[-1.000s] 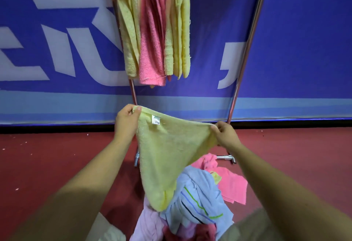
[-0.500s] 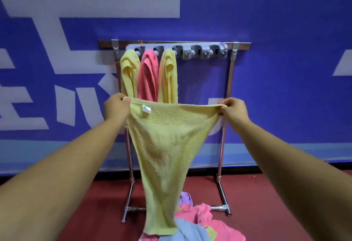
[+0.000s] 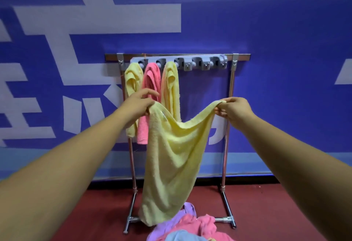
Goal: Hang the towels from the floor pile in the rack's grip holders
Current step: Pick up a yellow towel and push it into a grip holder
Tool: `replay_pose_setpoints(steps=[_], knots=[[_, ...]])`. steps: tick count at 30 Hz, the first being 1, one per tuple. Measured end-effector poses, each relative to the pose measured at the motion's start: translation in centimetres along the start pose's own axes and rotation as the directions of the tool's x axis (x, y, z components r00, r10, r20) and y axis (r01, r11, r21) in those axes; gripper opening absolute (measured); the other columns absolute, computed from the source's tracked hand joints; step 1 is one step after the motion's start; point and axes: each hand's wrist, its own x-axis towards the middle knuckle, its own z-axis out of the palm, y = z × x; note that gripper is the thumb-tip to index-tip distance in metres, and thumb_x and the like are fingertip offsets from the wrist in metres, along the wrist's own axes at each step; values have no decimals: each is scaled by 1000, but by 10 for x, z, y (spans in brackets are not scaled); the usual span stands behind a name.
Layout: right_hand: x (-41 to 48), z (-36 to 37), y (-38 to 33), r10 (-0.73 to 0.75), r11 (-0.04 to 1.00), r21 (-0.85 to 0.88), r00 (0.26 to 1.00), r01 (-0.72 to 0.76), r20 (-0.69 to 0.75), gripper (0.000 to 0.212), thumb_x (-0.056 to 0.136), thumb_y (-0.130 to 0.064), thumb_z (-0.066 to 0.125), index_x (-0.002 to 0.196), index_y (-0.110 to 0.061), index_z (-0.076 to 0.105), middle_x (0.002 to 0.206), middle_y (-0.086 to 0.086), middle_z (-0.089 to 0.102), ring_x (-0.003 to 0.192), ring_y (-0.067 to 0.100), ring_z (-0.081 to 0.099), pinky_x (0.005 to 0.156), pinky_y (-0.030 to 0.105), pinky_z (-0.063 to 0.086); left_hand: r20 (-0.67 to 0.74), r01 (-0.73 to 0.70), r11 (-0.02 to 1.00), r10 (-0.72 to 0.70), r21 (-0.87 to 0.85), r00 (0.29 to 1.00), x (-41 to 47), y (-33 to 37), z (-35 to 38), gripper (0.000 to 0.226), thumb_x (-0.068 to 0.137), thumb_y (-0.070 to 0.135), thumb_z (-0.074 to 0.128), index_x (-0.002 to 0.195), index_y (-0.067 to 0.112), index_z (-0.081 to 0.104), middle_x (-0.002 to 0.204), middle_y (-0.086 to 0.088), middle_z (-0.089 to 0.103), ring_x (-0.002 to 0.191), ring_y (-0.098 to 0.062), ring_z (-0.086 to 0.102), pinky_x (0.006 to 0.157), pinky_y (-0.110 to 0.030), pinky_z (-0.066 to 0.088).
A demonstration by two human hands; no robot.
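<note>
Pinching the yellow towel's [image 3: 171, 155] corners, left hand [image 3: 138, 106] and right hand [image 3: 234, 110] are holding it below the free grip holder [image 3: 187, 65], nearer the right.

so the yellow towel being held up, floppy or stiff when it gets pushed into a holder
Probably very floppy: the yellow towel sags deeply between the left hand and right hand. Likely light, since two pinched corners carry it. It should bunch easily into a free grip holder, like the hung pink towel.

We saw: blue wall banner [image 3: 285, 31] | large white lettering [image 3: 95, 18] across it | pale blue band [image 3: 57, 160] along its base | dark red floor [image 3: 276, 202] below
</note>
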Motion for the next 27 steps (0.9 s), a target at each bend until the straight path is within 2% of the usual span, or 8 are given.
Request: replay_pose_setpoints(steps=[4,6,8,12,16,19,23,27], knots=[[-7,9,-7,-23,999,-21,992,26,126,14,88,9,64,102,15,64,85,24,64,70,27,67,67,26,61,367,67,973,19,-222,930,-13,10,12,25,93,-3,52,92,7,75,82,-14,58,71,-17,53,62,-22,52],[-11,12,-10,-47,997,-50,985,56,165,13,89,10,64,101,15,65,88,25,65,77,30,68,71,28,62,471,64,974,47,-218,881,-21,16,19,22,95,-4,54,104,3,72,91,-18,65,85,-22,66,72,-23,56],[-15,15,-11,-54,995,-75,976,71,209,15,90,10,62,103,18,64,90,27,65,79,31,67,70,28,62,520,-21,993,79,-117,851,-26,20,25,26,94,-6,56,116,3,68,105,-16,72,100,-22,71,80,-24,57],[-25,23,-12,-49,983,-159,962,94,267,18,93,1,65,104,16,66,86,24,64,71,26,64,63,27,61,490,-345,911,199,227,849,-30,29,38,17,95,7,62,110,7,71,95,-4,77,92,-12,73,76,-18,54],[-38,28,-13,-118,958,-228,963,175,242,20,90,-2,71,105,2,58,75,22,63,60,26,62,53,29,59,432,-466,837,321,287,843,-31,35,44,11,91,26,70,99,23,77,88,10,69,82,2,62,78,-12,45],[-46,33,-14,-162,965,-156,946,212,279,19,91,3,67,97,-5,52,72,22,60,59,26,61,58,36,61,377,-454,863,353,222,856,-29,38,49,12,90,25,71,98,18,77,92,4,71,87,-5,64,81,-17,48],[-52,38,-16,-154,984,-18,901,176,405,9,94,12,54,95,8,62,78,19,63,69,28,63,69,36,62,276,-376,916,329,141,903,-30,42,52,9,89,21,73,94,15,77,84,6,74,81,1,66,78,-14,51],[-60,40,-21,-123,992,77,843,97,524,18,97,-1,55,103,12,65,90,23,60,78,25,60,75,30,57,187,-312,949,298,48,936,-29,43,50,10,84,23,78,88,14,77,87,-5,76,83,-8,68,85,-27,53]])
